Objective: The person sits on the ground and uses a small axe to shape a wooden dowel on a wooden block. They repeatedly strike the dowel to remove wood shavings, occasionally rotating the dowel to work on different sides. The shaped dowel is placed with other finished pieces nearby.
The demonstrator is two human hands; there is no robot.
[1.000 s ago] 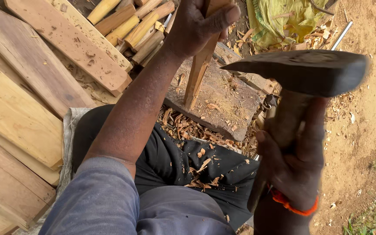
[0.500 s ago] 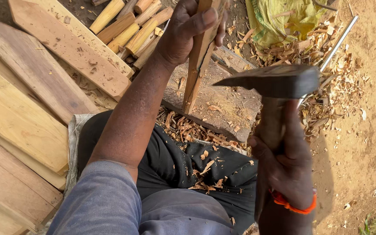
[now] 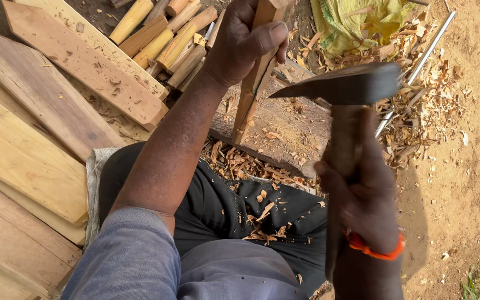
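Observation:
My left hand (image 3: 243, 41) grips the top of a slim wooden stick (image 3: 251, 91) that stands upright, slightly tilted, with its lower end resting on a worn wooden chopping block (image 3: 284, 130). My right hand (image 3: 365, 194) holds the wooden handle of a small axe. The dark metal axe head (image 3: 345, 86) hangs in the air just right of the stick, its sharp edge pointing left toward it. An orange band circles my right wrist. Wood shavings lie on my black trousers (image 3: 240, 205).
Pale wooden planks (image 3: 23, 155) lie stacked at the left. A heap of short cut sticks (image 3: 165, 36) sits at the top centre. A yellow-green sack (image 3: 362, 22) and a thin metal rod (image 3: 415, 66) lie at the upper right among chips on bare earth.
The axe has come down and moved left toward the stick. My left hand keeps its hold on the stick, which stays on the block.

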